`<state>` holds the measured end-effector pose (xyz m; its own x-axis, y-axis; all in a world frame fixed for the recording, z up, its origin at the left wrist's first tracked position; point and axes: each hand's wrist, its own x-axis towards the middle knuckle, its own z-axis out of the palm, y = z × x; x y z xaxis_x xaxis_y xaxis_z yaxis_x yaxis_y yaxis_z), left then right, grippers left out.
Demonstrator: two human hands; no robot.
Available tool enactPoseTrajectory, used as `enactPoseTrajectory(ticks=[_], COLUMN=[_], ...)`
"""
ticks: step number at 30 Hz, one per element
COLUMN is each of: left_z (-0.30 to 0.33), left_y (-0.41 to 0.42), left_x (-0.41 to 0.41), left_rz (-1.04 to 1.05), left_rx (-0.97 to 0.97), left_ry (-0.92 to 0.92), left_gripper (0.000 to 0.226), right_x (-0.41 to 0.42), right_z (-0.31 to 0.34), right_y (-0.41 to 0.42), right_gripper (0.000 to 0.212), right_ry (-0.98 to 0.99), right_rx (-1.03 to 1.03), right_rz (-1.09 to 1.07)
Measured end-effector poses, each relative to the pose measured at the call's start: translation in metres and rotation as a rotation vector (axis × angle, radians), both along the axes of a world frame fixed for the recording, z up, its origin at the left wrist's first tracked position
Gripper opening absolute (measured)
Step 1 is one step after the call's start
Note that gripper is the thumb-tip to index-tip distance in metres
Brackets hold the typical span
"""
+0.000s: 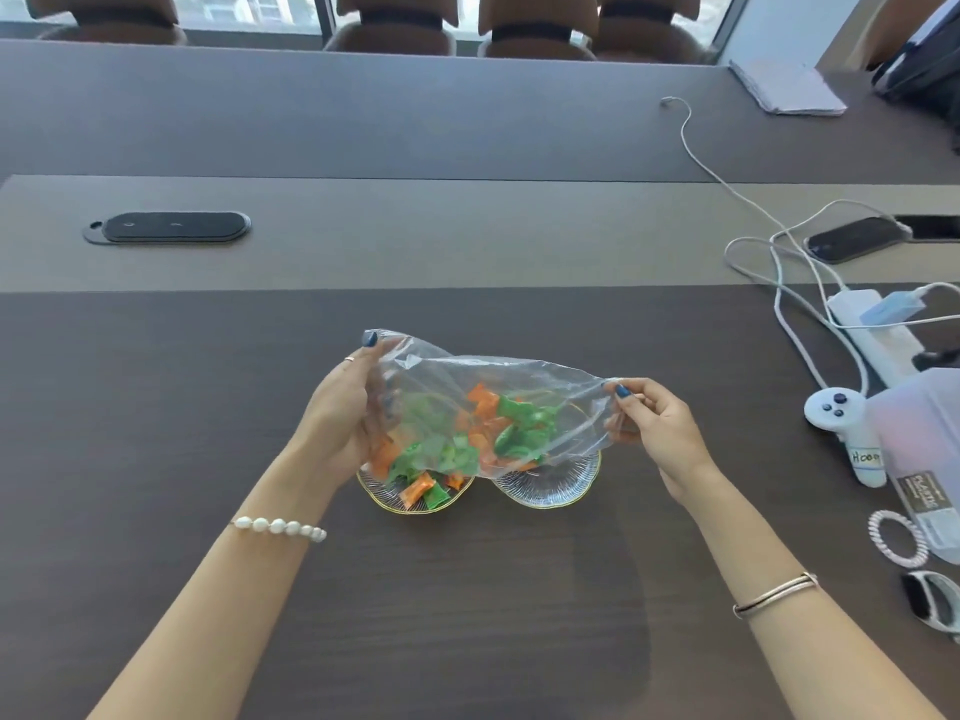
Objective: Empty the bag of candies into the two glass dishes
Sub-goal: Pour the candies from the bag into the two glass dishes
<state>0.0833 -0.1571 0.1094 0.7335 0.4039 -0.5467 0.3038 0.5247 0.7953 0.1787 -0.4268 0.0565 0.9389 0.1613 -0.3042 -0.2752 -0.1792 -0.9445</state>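
A clear plastic bag (483, 387) with green and orange wrapped candies (498, 423) hangs just above two ribbed, gold-rimmed glass dishes. My left hand (343, 407) grips the bag's left side. My right hand (660, 423) pinches its right corner between thumb and fingers. The left dish (400, 504) holds a few orange and green candies at its front, seen below the bag's edge. The right dish (561, 485) shows bare ribbed glass at its front. The bag covers the rear of both dishes.
White cables (779, 262), a power strip (872, 335) and a phone (852, 239) lie at the right. A white controller (844, 428), plastic packaging (924, 459), a spiral hair tie (893, 537) and a watch (930, 600) sit near my right arm. A black cable hatch (169, 227) is far left.
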Motion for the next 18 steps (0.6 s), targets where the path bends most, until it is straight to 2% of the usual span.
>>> enactPoseTrajectory(ticks=[4,11,15,18], left_z=[0.007,0.018,0.025,0.025], left_y=[-0.008,-0.019,-0.022,-0.018], left_x=[0.011,0.023,0.028,0.027], left_rz=[-0.071,-0.153,-0.234,-0.333], left_rx=[0.036,0.004,-0.031,-0.013], left_ry=[-0.072,-0.147,-0.253,-0.267], left_gripper=[0.013,0.015,0.003,0.022], right_x=[0.004,0.012,0.013,0.012], right_z=[-0.018,-0.03,-0.033,-0.035], right_y=[-0.001,0.002,0.004,0.004], right_gripper=[0.02,0.02,0.021,0.02], right_ry=[0.135,0.24,0.275,0.3], right_rx=[0.063,0.075,0.081,0.102], right_rz=[-0.036,-0.074,-0.081,-0.094])
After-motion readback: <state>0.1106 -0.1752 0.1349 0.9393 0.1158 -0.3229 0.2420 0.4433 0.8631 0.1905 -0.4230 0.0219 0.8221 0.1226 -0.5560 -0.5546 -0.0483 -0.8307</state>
